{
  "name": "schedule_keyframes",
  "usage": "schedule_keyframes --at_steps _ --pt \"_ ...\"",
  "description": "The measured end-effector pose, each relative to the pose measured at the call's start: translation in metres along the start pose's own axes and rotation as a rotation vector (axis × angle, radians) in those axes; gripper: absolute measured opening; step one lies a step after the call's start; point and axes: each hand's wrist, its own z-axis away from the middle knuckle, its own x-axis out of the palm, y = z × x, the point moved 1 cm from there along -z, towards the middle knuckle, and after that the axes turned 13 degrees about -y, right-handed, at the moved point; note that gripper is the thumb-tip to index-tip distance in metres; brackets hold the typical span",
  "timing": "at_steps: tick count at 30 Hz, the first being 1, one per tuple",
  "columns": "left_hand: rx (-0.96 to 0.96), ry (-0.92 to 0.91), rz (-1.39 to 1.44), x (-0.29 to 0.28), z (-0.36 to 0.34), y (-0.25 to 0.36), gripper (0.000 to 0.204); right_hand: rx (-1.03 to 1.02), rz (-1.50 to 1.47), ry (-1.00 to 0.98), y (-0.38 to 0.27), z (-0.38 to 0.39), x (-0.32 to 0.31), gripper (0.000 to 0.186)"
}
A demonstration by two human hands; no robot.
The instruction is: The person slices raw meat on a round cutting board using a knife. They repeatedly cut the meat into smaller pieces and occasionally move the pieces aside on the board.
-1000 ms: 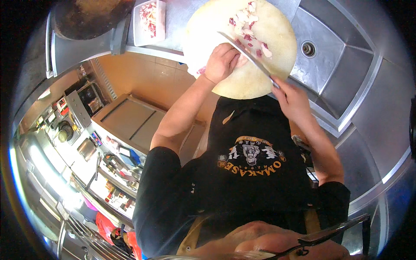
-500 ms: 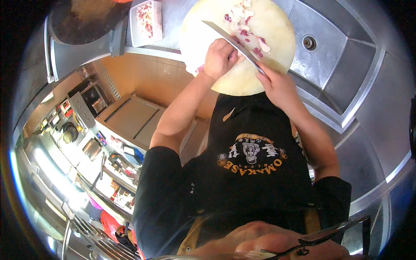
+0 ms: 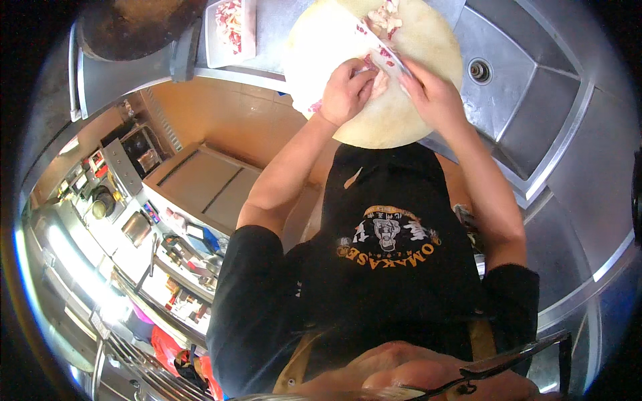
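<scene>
A round pale cutting board (image 3: 307, 40) lies on the steel counter. My right hand (image 3: 431, 93) holds a long-bladed knife (image 3: 384, 47), its blade slanting up and leftward across the board. My left hand (image 3: 344, 93), fingers curled, presses on a piece of pale meat (image 3: 379, 83) just left of the blade. Several chopped pieces of meat with red bits (image 3: 388, 17) lie at the top of the board. A white plastic container (image 3: 229, 30) of similar pieces stands to the left of the board.
A steel sink (image 3: 501, 100) adjoins the board on the right. A dark round pan (image 3: 127, 37) sits at the upper left. Further left is a cluttered work surface (image 3: 154, 254) with pans, trays and small items. A tiled floor (image 3: 221, 113) shows below the counter.
The knife has risen toward the top of the board and stands more steeply, with my right hand moved up and slightly left. My left hand has shifted slightly.
</scene>
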Motion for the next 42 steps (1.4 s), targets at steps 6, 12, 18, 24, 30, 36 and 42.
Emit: schedule_keyframes --at_steps 6,12,18,24,30,36,42 --pt "0.044 -0.061 -0.077 0.003 -0.004 -0.004 0.026 0.108 0.132 -0.158 0.001 0.133 -0.017 0.042" --pt "0.070 -0.079 -0.104 0.000 -0.014 -0.006 0.024 0.100 0.135 -0.113 -0.008 0.073 0.002 0.041" --pt "0.025 -0.090 -0.064 0.000 -0.014 -0.007 0.018 0.131 0.066 -0.183 -0.002 0.055 0.015 0.041" --pt "0.043 -0.067 -0.026 0.001 -0.011 -0.005 0.017 0.106 0.108 -0.099 0.002 0.066 0.015 0.039" --pt "0.107 -0.016 0.014 0.002 -0.015 -0.004 0.020 -0.044 0.028 0.034 -0.013 -0.078 0.027 0.035" --pt "-0.033 0.022 0.088 0.000 -0.002 0.001 0.024 0.071 0.062 -0.101 -0.013 0.069 -0.013 0.038" --pt "0.107 -0.021 -0.042 -0.003 -0.010 -0.005 0.024 0.105 0.158 -0.153 -0.008 0.118 -0.012 0.039"
